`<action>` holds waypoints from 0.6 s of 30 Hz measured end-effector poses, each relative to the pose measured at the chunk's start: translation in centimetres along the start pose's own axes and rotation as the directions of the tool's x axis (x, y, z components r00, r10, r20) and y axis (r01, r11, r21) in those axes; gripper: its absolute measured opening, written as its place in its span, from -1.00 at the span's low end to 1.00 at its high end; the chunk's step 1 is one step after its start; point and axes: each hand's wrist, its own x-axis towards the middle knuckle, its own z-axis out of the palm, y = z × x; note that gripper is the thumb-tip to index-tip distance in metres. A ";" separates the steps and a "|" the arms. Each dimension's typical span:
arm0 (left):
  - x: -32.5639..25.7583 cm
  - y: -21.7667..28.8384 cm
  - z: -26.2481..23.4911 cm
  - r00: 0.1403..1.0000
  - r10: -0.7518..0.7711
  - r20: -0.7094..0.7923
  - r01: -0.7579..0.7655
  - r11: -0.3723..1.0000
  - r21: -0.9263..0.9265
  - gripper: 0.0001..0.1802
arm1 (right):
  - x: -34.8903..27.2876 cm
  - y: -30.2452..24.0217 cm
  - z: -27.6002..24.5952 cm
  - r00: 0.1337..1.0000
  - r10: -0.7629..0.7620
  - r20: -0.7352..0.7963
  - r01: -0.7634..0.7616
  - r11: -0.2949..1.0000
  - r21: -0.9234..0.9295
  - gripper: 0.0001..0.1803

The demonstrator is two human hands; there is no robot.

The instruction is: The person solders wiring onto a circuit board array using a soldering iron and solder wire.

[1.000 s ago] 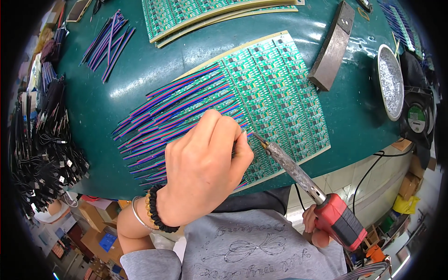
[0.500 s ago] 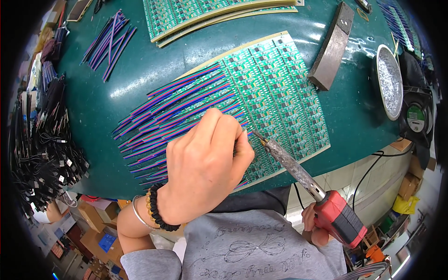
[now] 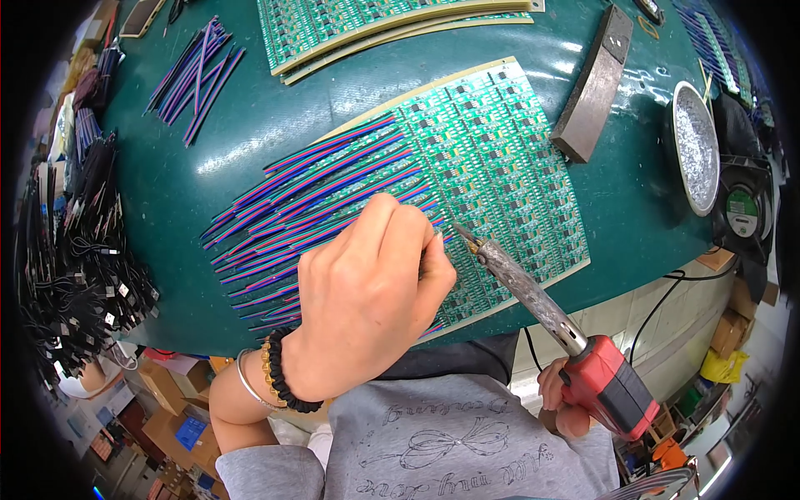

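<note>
My left hand (image 3: 367, 292) is closed in a pinch over a green circuit board panel (image 3: 492, 158). A short strip of coloured wires (image 3: 446, 237) shows at its fingertips; the rest of that strip is hidden under the hand. Rows of similar red, blue, green and black wire strips (image 3: 325, 179) lie across the panel's left part, their ends on the boards. My right hand (image 3: 553, 393), partly hidden behind the red handle, grips a soldering iron (image 3: 533, 296). The iron's tip points at the panel just beyond my left fingertips, close to the wire ends.
Stacked panels (image 3: 392, 29) lie at the far edge. Loose wire strips (image 3: 196, 79) are at the far left, above a heap of black cables (image 3: 79, 258). A dark metal bar (image 3: 593, 87), a silvery dish (image 3: 696, 150) and a small fan (image 3: 744, 208) stand right.
The soldering iron's tip has shifted slightly away from me, off the wire ends by my left fingertips. My left hand has hardly moved.
</note>
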 end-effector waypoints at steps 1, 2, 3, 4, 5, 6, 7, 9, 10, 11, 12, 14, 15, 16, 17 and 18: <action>0.0 0.0 0.0 1.000 -0.005 0.002 0.005 1.000 -0.001 -0.78 | -0.3 0.2 0.1 0.999 0.003 -0.044 -0.004 1.000 -0.028 -0.38; 0.0 0.1 0.0 1.000 -0.009 0.005 0.009 1.000 -0.002 -0.78 | -0.6 0.3 0.2 0.996 0.004 -0.089 -0.009 0.998 -0.056 -0.39; -0.1 0.1 0.0 1.000 -0.010 0.004 0.010 1.000 -0.001 -0.78 | -0.7 0.3 0.2 0.996 0.004 -0.088 -0.009 0.998 -0.056 -0.39; -0.1 0.1 0.0 1.000 -0.007 0.001 0.007 1.000 -0.002 -0.78 | -0.8 0.3 0.2 0.994 0.023 -0.109 -0.029 0.998 -0.052 -0.38; 0.0 0.0 0.0 1.000 -0.004 -0.001 0.004 1.000 -0.004 -0.78 | -0.8 0.2 0.2 0.991 0.042 -0.130 -0.048 0.998 -0.049 -0.37; 0.0 0.0 0.0 1.000 -0.005 -0.002 0.005 1.000 -0.005 -0.78 | -0.7 0.3 -0.3 0.991 0.041 -0.130 -0.048 0.998 -0.050 -0.37; -0.1 0.0 0.0 1.000 -0.007 -0.002 0.007 1.000 -0.008 -0.78 | -0.3 0.4 -1.2 1.000 0.021 0.003 -0.021 0.993 -0.119 -0.37; 0.0 0.0 0.1 1.000 -0.010 -0.002 0.010 1.000 -0.011 -0.78 | -0.2 0.4 -1.7 0.991 0.010 0.137 0.015 0.983 -0.183 -0.36; 0.0 0.0 0.1 1.000 -0.008 -0.003 0.008 1.000 -0.012 -0.78 | -0.3 0.4 -1.5 0.994 -0.002 0.112 0.024 0.980 -0.199 -0.35; 0.0 0.0 0.1 1.000 -0.005 -0.005 0.005 1.000 -0.011 -0.78 | -0.3 0.3 -1.3 0.996 -0.015 0.087 0.034 0.976 -0.215 -0.35; 0.0 0.1 0.1 1.000 -0.005 -0.005 0.005 1.000 -0.010 -0.78 | -0.2 0.1 -1.1 0.996 -0.016 0.087 0.035 0.976 -0.215 -0.35; 0.1 0.0 0.2 1.000 -0.008 -0.008 0.008 1.000 -0.005 -0.79 | 0.2 -0.1 -0.6 0.999 -0.029 0.026 0.033 0.981 -0.189 -0.35; 0.1 0.0 0.2 1.000 -0.005 -0.010 0.005 1.000 -0.006 -0.79 | 0.3 -0.1 -0.4 0.999 -0.032 0.025 0.036 0.981 -0.190 -0.35; 0.2 0.0 0.2 1.000 0.000 -0.008 0.000 1.000 -0.009 -0.79 | 0.3 0.0 -0.2 0.998 -0.055 -0.010 0.053 0.985 -0.166 -0.35; 0.2 0.0 0.2 1.000 0.005 -0.007 -0.005 1.000 -0.012 -0.79 | 0.4 0.1 0.1 0.996 -0.079 -0.044 0.072 0.987 -0.142 -0.35; 0.3 0.0 0.2 1.000 0.011 -0.012 -0.011 1.000 -0.012 -0.79 | 0.5 0.2 0.4 0.995 -0.086 -0.045 0.079 0.986 -0.144 -0.35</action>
